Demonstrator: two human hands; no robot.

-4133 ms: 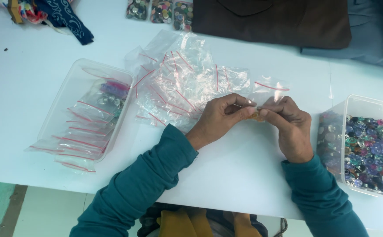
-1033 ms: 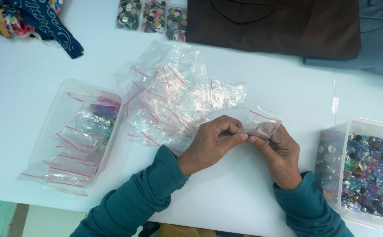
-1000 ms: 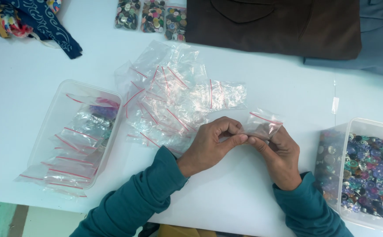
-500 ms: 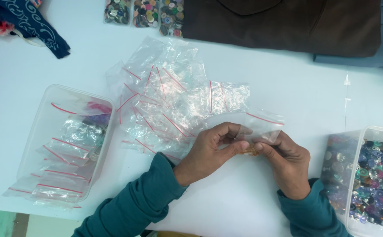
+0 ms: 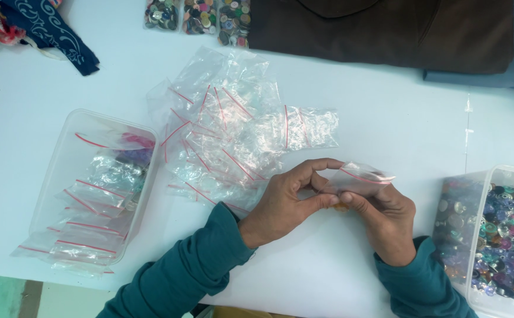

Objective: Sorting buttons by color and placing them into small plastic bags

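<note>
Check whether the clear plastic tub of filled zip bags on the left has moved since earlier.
No. The clear plastic tub keeps its spot beside the pile of empty zip bags; only the camera shifted.

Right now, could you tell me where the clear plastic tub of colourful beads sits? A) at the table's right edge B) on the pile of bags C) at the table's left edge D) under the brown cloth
A: the clear plastic tub of colourful beads sits at the white table's right edge, beside the right hand.

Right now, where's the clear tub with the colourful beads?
In the head view, the clear tub of colourful beads sits at the table's right edge, just right of the right hand, which pinches a small zip bag together with the left hand.
</note>
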